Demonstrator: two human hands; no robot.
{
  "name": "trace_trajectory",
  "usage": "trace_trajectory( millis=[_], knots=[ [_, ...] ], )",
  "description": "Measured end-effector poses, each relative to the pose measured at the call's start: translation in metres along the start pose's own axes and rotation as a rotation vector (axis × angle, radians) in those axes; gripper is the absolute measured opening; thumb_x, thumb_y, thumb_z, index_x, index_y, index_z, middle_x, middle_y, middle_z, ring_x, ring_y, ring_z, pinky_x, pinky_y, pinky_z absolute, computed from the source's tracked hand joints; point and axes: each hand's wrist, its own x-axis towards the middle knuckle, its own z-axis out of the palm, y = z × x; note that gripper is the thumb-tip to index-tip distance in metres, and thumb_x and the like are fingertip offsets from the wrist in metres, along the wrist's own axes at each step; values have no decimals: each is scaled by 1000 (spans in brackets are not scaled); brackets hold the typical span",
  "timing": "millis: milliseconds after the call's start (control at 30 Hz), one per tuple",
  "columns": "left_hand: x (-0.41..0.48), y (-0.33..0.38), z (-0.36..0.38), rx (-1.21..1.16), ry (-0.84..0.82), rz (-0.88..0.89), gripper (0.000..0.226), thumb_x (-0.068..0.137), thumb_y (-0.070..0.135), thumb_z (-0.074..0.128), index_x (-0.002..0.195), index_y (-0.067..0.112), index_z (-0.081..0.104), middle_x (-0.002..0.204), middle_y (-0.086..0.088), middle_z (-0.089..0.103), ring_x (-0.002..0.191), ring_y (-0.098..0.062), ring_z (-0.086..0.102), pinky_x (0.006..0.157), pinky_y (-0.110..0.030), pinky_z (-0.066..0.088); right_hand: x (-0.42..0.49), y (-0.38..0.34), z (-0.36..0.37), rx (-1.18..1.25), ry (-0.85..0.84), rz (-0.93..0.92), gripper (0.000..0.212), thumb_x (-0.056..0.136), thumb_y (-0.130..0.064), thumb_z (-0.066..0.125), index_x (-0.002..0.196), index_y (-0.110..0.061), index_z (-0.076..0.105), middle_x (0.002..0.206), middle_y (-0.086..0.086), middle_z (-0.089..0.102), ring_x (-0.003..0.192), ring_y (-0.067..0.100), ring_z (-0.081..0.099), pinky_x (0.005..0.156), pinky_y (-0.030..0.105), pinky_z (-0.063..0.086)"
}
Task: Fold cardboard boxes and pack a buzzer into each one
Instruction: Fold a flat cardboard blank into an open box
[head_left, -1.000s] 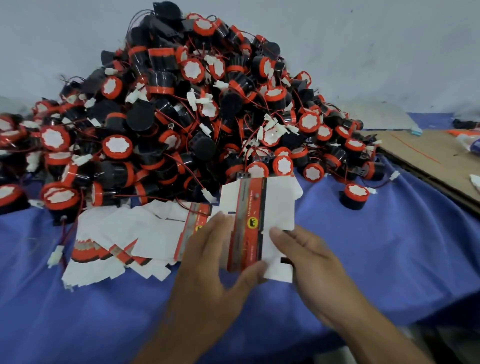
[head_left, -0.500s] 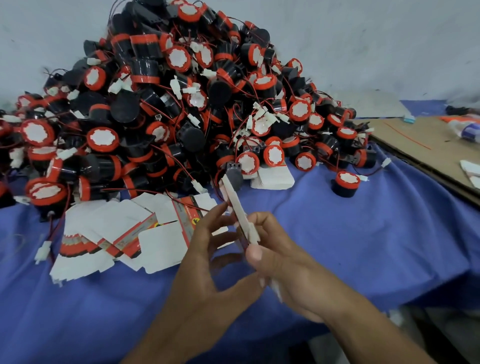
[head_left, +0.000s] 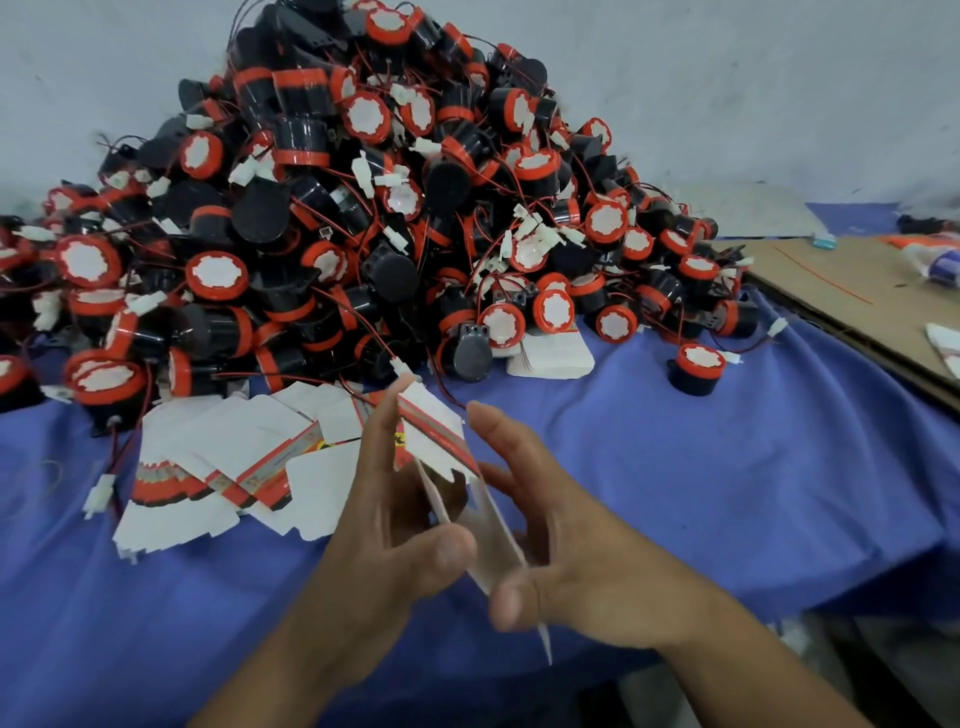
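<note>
Left hand (head_left: 384, 530) and right hand (head_left: 582, 561) both pinch the flat box blank (head_left: 441, 441), held edge-on over the blue cloth (head_left: 675, 467) near the buzzer pile (head_left: 363, 208) — looks thin, light, bendy, so I'd grab by the creases.

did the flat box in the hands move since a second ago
Yes. The flat box has turned from face-on to edge-on and pulled back from the buzzer pile, uncovering the small white stack at its foot.
</note>
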Motion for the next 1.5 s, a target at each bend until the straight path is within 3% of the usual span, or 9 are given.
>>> trace_trajectory(
  millis=[100,300,467,567,667,900,1133,1333,1500],
  knots=[
    [1,2,1,-17,16,57,109,69,57,84,154,39,17,89,12,63,85,-8,61,78,-29,53,0,-2,-3,119,88,23,100,62,-59,88,145,-54,34,143,-38,43,138,-4,42,96,25,54],
    [1,6,8,-170,157,-36,105,53,60,87,142,30,40,93,3,68,81,-17,64,76,-31,54,5,7,-2,277,352,33,42,76,-25,65,114,-44,70,118,-6,72,114,17,67,93,32,56],
    [10,-4,2,-11,262,-86,18,93,8,56,110,7,51,108,-16,56,74,-17,59,70,-24,54,7,12,0,168,453,-43,44,72,-34,72,115,-37,70,136,-10,63,123,15,63,96,38,56],
    [11,-8,-2,1,252,-138,77,69,34,75,135,44,37,122,1,69,108,-23,66,93,-41,50,8,12,2,-118,561,-105,42,71,-50,69,112,-41,70,144,-26,49,128,-2,54,94,32,57],
    [-3,-10,-7,118,96,-35,95,67,28,78,135,70,26,133,19,61,122,-15,61,88,-28,55,8,17,0,-257,622,-157,38,71,-46,76,108,-39,71,147,-20,47,137,-1,45,103,38,51],
    [1,-10,2,257,150,-77,88,64,36,82,136,57,37,123,23,63,112,-5,65,80,-13,53,12,22,12,-39,693,-211,27,72,-17,72,86,-40,74,137,-13,54,115,-6,61,84,16,55],
    [6,-19,-3,306,441,-127,66,58,37,78,117,54,53,111,14,69,99,-8,69,71,-23,58,11,24,21,-155,631,-208,25,81,-32,69,104,-42,68,139,-25,47,131,9,53,98,34,53],
    [11,-8,-11,-152,516,-198,43,88,6,63,129,19,61,115,-12,71,98,-28,70,69,-36,58,17,27,22,347,607,-9,73,67,-41,77,136,-31,55,142,-10,57,133,12,54,110,38,47],
    [7,-5,-7,-238,429,-188,54,88,16,66,140,10,50,127,-21,63,114,-41,62,86,-47,54,17,16,25,615,330,-55,59,88,-34,74,137,-7,55,135,15,63,122,25,62,101,33,51]
  ],
)
